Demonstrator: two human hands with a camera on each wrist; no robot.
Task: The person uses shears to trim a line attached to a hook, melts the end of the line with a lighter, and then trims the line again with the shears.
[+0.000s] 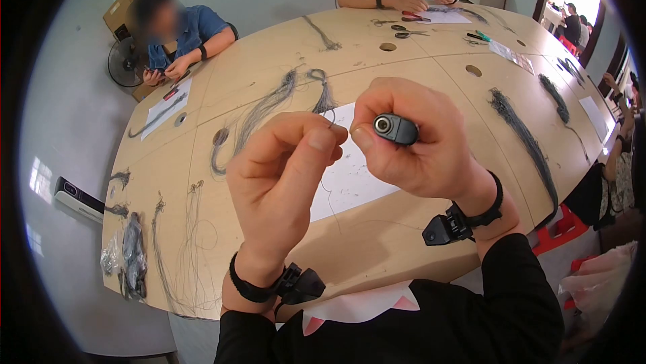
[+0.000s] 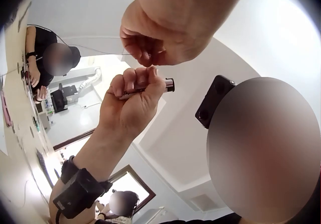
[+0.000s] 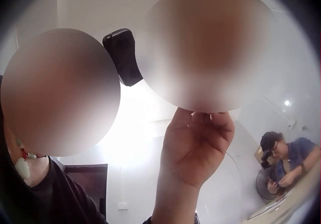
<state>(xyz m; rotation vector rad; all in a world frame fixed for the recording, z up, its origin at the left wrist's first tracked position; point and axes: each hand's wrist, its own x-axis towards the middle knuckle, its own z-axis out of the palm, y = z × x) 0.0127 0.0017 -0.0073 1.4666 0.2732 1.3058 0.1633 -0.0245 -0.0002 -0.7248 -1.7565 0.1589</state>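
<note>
My left hand [image 1: 279,172] pinches a thin grey strand [image 1: 330,197] between thumb and forefinger; a short loop shows above the fingertips and a fine length trails down below. In the left wrist view the strand stretches off to the left. My right hand [image 1: 420,118] grips a lighter [image 1: 404,132] in its curled fingers, its dark end with a round metal nozzle facing the head camera. In the left wrist view the lighter [image 2: 170,85] juts out past the thumb. Both hands are raised over a white paper sheet [image 1: 360,182], fingertips nearly meeting.
Bundles of grey strands lie about the table, one behind the hands [image 1: 269,105] and another at right [image 1: 525,142]. Loose strands [image 1: 192,249] and plastic-wrapped bundles [image 1: 134,256] are at the near left. Scissors [image 1: 407,31] lie far off. Two people sit across the table.
</note>
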